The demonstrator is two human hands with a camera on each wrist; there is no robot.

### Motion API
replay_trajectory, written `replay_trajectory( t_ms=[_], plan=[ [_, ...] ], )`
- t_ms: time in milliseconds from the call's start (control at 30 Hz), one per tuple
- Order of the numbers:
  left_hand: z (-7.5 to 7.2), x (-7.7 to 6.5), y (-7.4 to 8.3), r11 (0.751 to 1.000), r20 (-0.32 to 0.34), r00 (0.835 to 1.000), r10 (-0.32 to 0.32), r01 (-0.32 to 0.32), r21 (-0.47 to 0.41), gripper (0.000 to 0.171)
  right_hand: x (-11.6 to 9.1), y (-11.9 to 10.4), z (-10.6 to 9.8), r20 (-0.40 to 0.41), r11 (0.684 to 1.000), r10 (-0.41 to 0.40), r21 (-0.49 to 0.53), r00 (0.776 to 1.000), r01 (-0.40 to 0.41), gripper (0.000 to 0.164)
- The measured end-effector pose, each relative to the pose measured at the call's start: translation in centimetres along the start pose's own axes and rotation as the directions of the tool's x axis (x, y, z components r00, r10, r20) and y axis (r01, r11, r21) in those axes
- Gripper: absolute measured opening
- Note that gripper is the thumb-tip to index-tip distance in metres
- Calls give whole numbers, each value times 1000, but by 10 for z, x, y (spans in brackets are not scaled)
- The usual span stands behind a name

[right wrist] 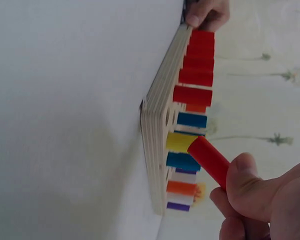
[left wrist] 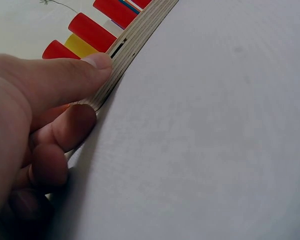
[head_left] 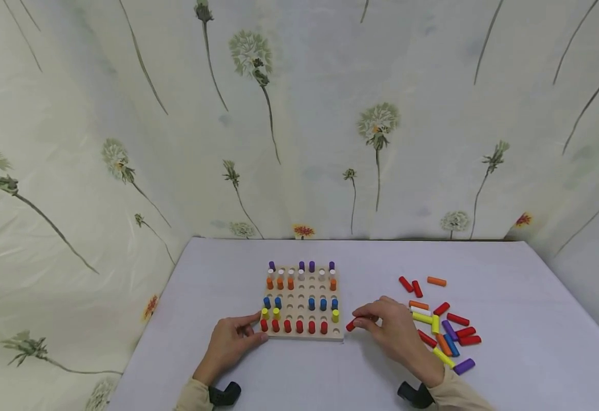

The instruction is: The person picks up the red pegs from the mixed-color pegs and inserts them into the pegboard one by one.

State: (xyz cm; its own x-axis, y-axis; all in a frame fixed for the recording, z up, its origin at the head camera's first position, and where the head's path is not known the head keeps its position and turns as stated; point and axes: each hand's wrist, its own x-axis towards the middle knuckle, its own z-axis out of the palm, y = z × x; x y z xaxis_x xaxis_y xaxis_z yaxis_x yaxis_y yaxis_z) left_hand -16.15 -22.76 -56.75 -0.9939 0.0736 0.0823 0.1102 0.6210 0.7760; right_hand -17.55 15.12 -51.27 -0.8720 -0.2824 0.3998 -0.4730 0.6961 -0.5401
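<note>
A wooden pegboard [head_left: 299, 334] lies on the table, with rows of red, yellow, blue, orange, white and purple pegs standing in its holes. My left hand [head_left: 233, 342] grips the board's near left corner, thumb along the front edge and fingers round the side. In the left wrist view the thumb [left wrist: 75, 80] presses the layered plywood edge [left wrist: 135, 37]. Just off the board's near right corner, my right hand [head_left: 394, 331] pinches a red peg [right wrist: 210, 160] between thumb and fingers, its free end tilted toward the board. The front row's rightmost hole [head_left: 336, 330] holds no peg.
Right of my right hand lies a loose scatter of pegs, among them a purple peg [head_left: 465, 366], a yellow peg [head_left: 443, 357] and an orange peg [head_left: 436, 281]. A white cloth covers the table [head_left: 217, 268]. Behind it hangs a dandelion-print curtain [head_left: 320, 142].
</note>
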Motion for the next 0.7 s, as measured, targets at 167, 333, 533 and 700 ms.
replay_trajectory(
  t_ms=[167, 333, 533, 700],
  plan=[
    [1, -1, -1, 1000, 6, 1000, -1, 1, -4, 50, 2, -7, 13, -7, 999, -44, 25, 999, 44, 19],
    [1, -1, 0, 1000, 9, 1000, -9, 9, -8, 50, 3, -13, 23, 6, 995, -102, 6, 995, 102, 19],
    [2, -1, 0, 1000, 12, 1000, -9, 9, -19, 50, 3, -14, 31, -16, 979, -193, -75, 981, 191, 19],
    [1, 0, -1, 1000, 3, 1000, -5, 5, -11, 50, 5, -17, 34, -22, 967, -233, -114, 972, 229, 18]
  ],
)
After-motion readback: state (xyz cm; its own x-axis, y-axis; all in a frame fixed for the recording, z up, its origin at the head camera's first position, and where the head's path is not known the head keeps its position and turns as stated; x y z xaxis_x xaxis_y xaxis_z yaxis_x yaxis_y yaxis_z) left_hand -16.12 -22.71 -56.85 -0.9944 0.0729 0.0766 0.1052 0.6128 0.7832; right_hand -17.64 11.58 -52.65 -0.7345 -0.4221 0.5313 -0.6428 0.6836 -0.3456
